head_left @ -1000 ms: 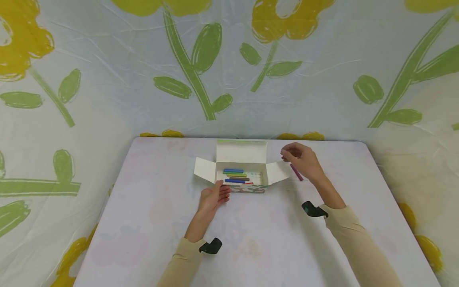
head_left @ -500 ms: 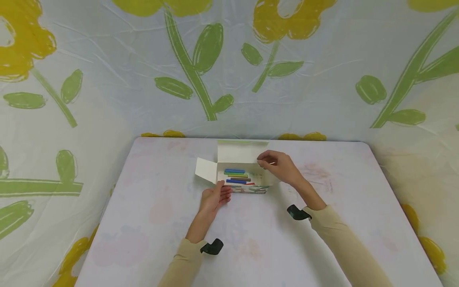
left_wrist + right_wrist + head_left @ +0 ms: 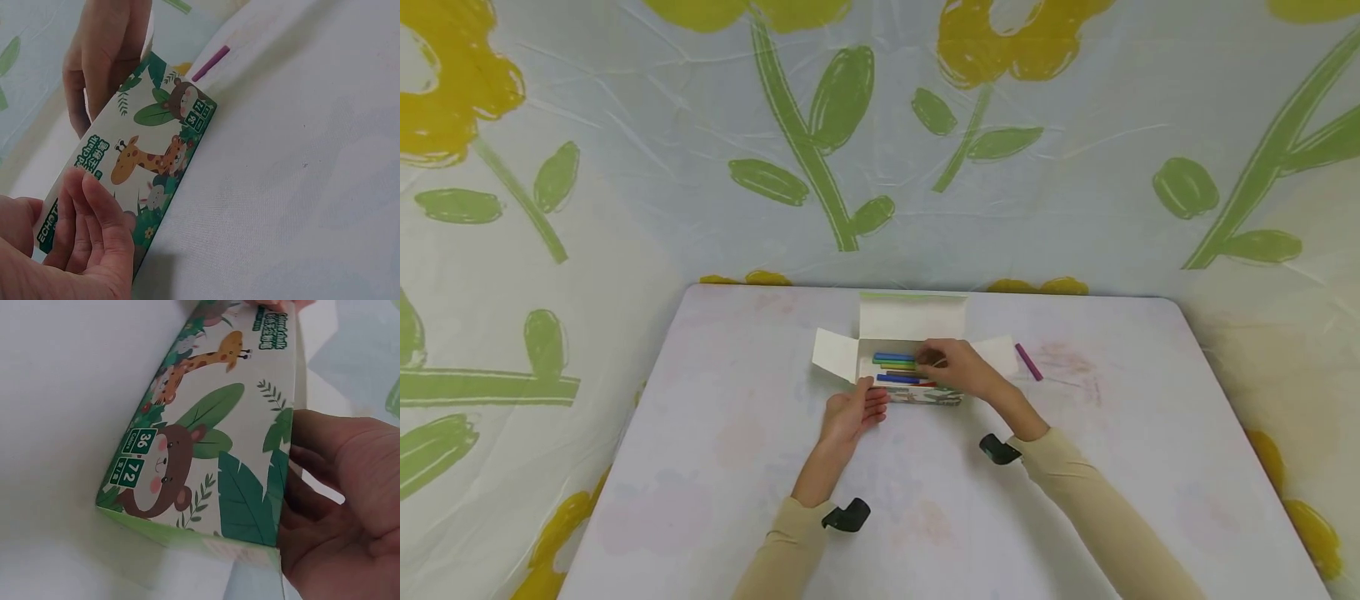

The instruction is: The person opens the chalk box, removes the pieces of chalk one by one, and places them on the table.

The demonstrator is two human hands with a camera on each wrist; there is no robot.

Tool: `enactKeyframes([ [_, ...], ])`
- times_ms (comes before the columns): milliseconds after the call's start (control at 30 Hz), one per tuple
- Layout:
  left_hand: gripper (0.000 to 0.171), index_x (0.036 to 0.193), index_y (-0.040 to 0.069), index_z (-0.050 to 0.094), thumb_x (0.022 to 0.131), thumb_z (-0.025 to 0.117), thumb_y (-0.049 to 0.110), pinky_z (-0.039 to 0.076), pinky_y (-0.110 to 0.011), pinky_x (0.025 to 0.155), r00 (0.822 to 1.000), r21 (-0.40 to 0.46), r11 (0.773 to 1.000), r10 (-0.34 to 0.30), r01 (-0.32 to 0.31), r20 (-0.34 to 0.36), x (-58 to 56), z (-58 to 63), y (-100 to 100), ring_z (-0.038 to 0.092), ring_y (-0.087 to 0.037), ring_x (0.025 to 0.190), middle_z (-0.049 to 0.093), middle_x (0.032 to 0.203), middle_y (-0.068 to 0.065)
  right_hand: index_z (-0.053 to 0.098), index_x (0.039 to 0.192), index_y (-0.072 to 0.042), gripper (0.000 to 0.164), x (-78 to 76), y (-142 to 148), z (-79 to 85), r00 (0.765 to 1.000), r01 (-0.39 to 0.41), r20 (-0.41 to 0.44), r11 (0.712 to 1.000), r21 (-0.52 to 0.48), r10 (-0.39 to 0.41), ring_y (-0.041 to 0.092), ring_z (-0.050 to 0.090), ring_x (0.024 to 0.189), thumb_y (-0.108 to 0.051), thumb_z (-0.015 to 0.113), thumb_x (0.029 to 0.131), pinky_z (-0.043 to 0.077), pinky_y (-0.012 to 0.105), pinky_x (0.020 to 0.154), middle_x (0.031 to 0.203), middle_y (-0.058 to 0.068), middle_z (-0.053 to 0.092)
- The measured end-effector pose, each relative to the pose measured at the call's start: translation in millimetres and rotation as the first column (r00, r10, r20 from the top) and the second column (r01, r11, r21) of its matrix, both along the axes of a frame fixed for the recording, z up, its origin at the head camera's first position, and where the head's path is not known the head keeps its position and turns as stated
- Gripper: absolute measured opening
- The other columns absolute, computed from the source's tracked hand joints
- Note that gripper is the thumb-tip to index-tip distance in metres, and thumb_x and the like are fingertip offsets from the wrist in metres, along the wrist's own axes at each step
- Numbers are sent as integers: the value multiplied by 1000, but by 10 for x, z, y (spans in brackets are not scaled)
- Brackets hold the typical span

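Note:
An open cardboard chalk box point(image 3: 917, 397) with animals printed on its front stands near the back of the table. Several coloured chalk sticks, among them a dark blue chalk point(image 3: 897, 379) and a lighter blue chalk point(image 3: 891, 357), lie inside. My left hand point(image 3: 846, 415) grips the box's front left corner, thumb at the rim and fingers along the printed face point(image 3: 144, 156). My right hand point(image 3: 958, 367) reaches into the box from the right, fingers bent down over the chalks' right ends. Its fingertips are hidden behind the wall in the right wrist view, so I cannot tell whether they pinch a chalk.
A purple chalk point(image 3: 1028, 362) lies on the table right of the box, beside faint reddish marks point(image 3: 1071, 367). The box's left flap point(image 3: 835, 354), right flap point(image 3: 997, 354) and lid point(image 3: 912, 317) stand folded out. A flower-printed cloth point(image 3: 685, 167) hangs behind the table.
My right hand has moved left from beside the purple chalk, over the right flap, and down into the box. My left hand has stayed at the box.

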State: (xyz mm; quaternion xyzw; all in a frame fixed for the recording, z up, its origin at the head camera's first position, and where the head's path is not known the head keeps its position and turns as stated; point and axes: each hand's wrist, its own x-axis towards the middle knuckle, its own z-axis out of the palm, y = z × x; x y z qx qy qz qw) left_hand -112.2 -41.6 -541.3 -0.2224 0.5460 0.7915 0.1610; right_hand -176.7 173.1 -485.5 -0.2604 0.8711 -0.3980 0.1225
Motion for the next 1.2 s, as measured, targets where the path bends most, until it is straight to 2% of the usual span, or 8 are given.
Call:
enactKeyframes([
  [200,40,107,-11,69,103,60,28,59,-22,70,1000,-4,1000,4,-4,-11,1,-6,15,67,-11,74,75,88,-9,68,107,7,15,-34,-99,-75,998,-45,-38,990,133,51,26,64,88,-1,70,94,58,44,84,98,15,70],
  [400,39,103,-9,70,104,59,28,59,-22,69,1000,7,1000,7,-7,-12,7,-9,20,67,-10,73,74,86,-8,71,104,3,12,-65,-193,-113,998,-26,-41,968,249,37,23,61,86,-2,73,94,55,42,82,99,13,71],
  [567,39,105,-9,69,105,58,28,59,-22,70,1000,1,1000,4,-4,-18,10,-10,20,67,-10,74,73,86,-7,71,108,2,16,-83,-225,-127,1000,-12,-17,956,294,18,25,62,92,-4,73,94,54,44,89,103,13,71],
  [700,40,106,-10,69,105,58,29,59,-22,70,1000,10,1000,3,-3,-23,11,-20,11,67,-10,74,73,87,-8,71,110,3,18,-103,-239,-126,999,-37,-8,948,316,41,27,65,97,-3,75,93,55,45,93,105,13,71],
  [1033,39,104,-10,69,105,57,28,59,-21,69,999,10,1000,18,-17,-27,-1,-27,28,66,-9,72,73,85,-7,72,111,7,20,-135,-280,-54,995,-103,26,923,370,100,30,69,101,-1,73,93,57,42,93,107,16,73],
  [1200,38,102,-9,70,104,57,26,59,-22,69,999,1,1000,31,-31,-15,4,-21,39,67,-9,72,73,84,-7,74,107,7,15,-141,-310,-32,986,-166,28,926,338,167,28,69,97,2,72,93,58,40,88,104,16,73],
])
